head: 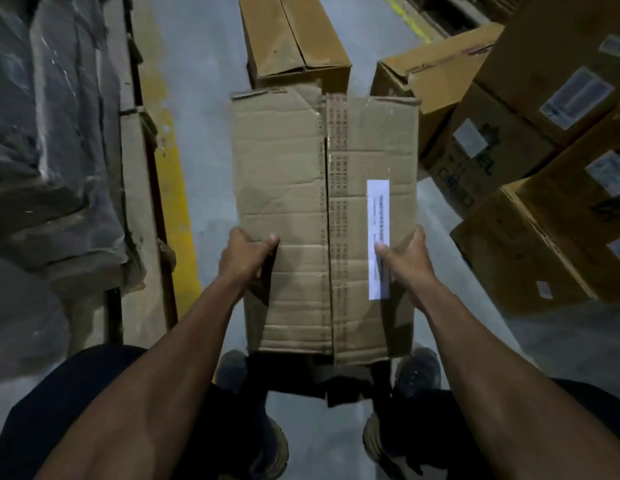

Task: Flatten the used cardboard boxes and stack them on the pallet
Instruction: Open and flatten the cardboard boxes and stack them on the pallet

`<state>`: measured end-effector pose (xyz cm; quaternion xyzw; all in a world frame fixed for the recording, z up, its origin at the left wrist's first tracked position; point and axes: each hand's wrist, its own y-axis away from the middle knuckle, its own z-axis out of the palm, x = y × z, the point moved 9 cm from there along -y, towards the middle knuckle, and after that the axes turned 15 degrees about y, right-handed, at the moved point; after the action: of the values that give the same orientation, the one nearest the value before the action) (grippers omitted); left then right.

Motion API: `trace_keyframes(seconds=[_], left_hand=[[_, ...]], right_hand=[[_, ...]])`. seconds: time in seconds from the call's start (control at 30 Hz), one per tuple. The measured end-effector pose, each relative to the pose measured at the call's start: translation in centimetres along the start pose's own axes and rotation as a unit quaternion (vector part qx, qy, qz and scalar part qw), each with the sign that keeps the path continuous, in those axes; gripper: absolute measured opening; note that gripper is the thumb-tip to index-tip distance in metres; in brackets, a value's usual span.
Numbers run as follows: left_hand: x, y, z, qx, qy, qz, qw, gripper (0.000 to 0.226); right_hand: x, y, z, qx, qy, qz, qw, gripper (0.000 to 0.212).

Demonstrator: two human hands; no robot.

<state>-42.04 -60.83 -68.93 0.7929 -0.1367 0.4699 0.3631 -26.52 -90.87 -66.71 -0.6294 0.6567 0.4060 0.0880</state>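
A worn brown cardboard box [294,188] with a taped centre seam and a white label hangs in front of me above the floor, its long side pointing away. My left hand [247,259] grips its left edge, thumb on top. My right hand [407,261] grips the right edge, thumb lying on the label. The fingers of both hands are hidden under the box. A long brown box [294,39] lies on the floor just beyond it.
Wrapped goods [48,133] on a pallet with cardboard sheets stand along the left, beside a yellow floor line [178,216]. Labelled cartons [530,216] are stacked at the right, one open box [429,74] behind. Grey concrete floor [211,64] runs between them. My shoes show below.
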Motion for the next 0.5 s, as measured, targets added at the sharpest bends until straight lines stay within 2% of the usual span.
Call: trace_keyframes(seconds=[0.07, 0.17, 0.27, 0.33, 0.4, 0.5], left_hand=[[-4.2, -1.1, 1.6, -0.037, 0.017, -0.028, 0.999, 0.088], [-9.8, -1.7, 2.2, -0.036, -0.009, -0.081, 0.996, 0.085], [-11.2, -0.8, 3.0, -0.047, -0.044, -0.092, 0.994, 0.07], [-10.8, -0.9, 2.9, -0.019, -0.056, -0.083, 0.995, 0.051], [-10.3, -1.1, 2.4, 0.015, -0.045, -0.086, 0.995, 0.048], [-9.2, -1.4, 2.5, 0.008, 0.005, -0.09, 0.996, 0.069]], right_hand=[[4.1, -1.6, 2.0, -0.015, 0.037, 0.048, 0.998, 0.098], [9.7, -1.9, 4.9, -0.052, 0.05, 0.112, 0.991, 0.098], [10.3, 0.0, 6.5, -0.075, 0.045, 0.139, 0.986, 0.076], [10.3, 0.0, 6.9, -0.072, 0.064, 0.159, 0.983, 0.061], [10.3, -0.4, 6.9, -0.062, 0.061, 0.165, 0.982, 0.056], [10.0, -1.8, 6.0, -0.025, -0.011, 0.158, 0.987, 0.081]])
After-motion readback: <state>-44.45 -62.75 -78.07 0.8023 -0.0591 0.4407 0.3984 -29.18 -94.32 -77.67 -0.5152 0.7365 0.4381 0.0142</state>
